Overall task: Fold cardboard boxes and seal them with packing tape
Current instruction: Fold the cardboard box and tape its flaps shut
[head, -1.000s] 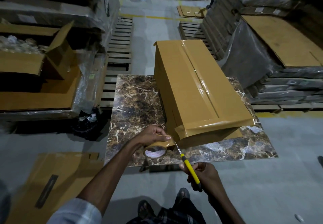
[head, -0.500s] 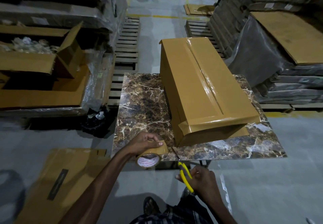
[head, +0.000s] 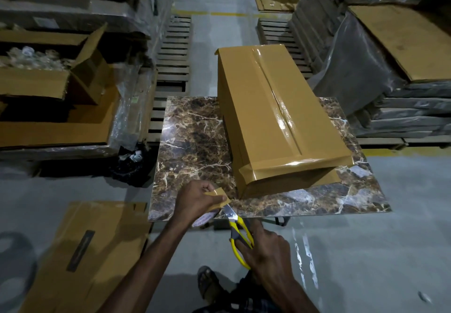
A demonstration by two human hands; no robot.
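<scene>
One long brown box (head: pixel 280 117) lies on the table (head: pixel 195 142), shut and taped along its top. Just in front of it, the left hand (head: pixel 195 200) pinches one strip of tape (head: pixel 218 194). The one roll (head: pixel 203 218) peeks out under that hand. The right hand (head: pixel 266 249) grips one pair of yellow scissors (head: pixel 238 229), with the blades right at the strip. One flat box (head: pixel 92 251) lies on the floor to the left.

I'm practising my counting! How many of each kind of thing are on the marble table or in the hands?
1 box, on the table
1 tape roll, in the left hand
1 scissors, in the right hand
Total: 3
</scene>
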